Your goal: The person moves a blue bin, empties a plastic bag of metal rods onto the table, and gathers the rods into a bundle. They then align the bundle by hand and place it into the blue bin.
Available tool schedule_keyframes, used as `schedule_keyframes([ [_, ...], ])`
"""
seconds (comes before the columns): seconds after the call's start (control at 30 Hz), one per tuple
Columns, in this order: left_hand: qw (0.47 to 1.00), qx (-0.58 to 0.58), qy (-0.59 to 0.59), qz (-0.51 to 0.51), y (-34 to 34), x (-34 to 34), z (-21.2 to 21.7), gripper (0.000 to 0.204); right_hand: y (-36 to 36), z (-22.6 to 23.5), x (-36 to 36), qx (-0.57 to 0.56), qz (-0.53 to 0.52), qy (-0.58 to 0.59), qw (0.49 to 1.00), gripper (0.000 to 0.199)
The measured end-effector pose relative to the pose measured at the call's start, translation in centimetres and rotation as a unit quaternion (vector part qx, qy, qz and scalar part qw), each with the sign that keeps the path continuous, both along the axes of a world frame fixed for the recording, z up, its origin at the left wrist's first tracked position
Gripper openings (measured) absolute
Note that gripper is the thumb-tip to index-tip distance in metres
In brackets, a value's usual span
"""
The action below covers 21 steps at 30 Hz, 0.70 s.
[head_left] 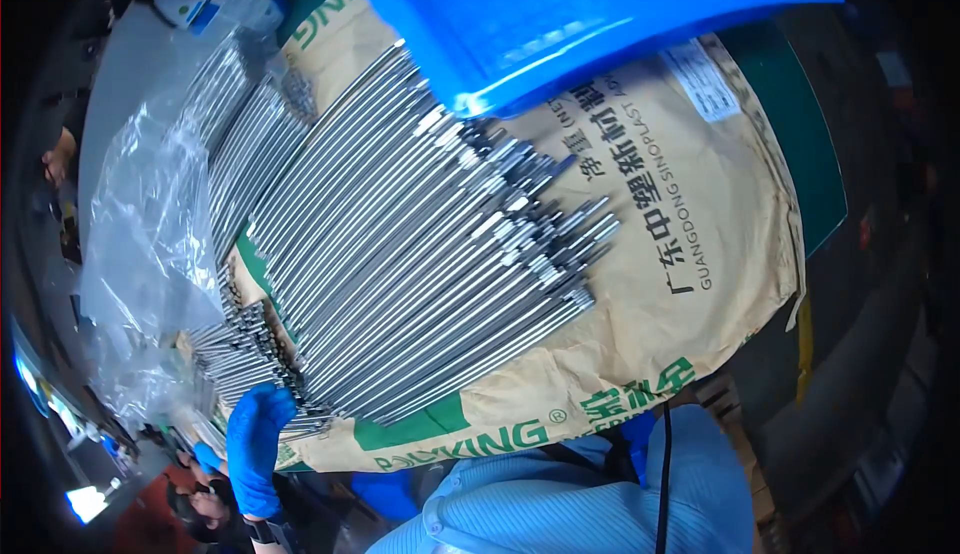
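Head view: your left hand (256, 439), blue-gloved, fingers curled, beside lower-left ends of metal rods (400, 254); cannot tell whether gripping. Your right hand out of view. Metal rods side by side on brown paper sack (740, 224); blue bin (600, 14) upper right, clear plastic bag (150, 234) left.

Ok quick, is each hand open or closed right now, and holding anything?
Left hand: blue-gloved, beside the metal rods; I can't tell if it's holding any.
Right hand: not in view, so can't tell.
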<state>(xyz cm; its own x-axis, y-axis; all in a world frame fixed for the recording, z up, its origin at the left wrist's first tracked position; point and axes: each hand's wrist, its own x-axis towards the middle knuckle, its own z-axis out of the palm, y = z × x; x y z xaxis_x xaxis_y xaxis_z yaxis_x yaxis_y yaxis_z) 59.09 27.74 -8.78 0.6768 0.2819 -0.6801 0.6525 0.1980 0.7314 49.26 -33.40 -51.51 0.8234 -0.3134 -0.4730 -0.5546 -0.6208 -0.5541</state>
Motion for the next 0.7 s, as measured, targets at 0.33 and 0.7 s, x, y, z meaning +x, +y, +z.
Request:
schedule_keyframes([
  [0.33,0.972,0.027,-0.227,0.045,-3.3,-4.7,-6.4,0.046,-13.1,7.0,8.9,0.005,-0.115,-0.217,0.969,0.031],
  [0.7,0.885,0.271,-0.37,0.074,-12.1,-6.6,-8.2,0.041,-8.7,24.6,17.1,0.248,-0.2,-0.473,0.822,0.026],
])
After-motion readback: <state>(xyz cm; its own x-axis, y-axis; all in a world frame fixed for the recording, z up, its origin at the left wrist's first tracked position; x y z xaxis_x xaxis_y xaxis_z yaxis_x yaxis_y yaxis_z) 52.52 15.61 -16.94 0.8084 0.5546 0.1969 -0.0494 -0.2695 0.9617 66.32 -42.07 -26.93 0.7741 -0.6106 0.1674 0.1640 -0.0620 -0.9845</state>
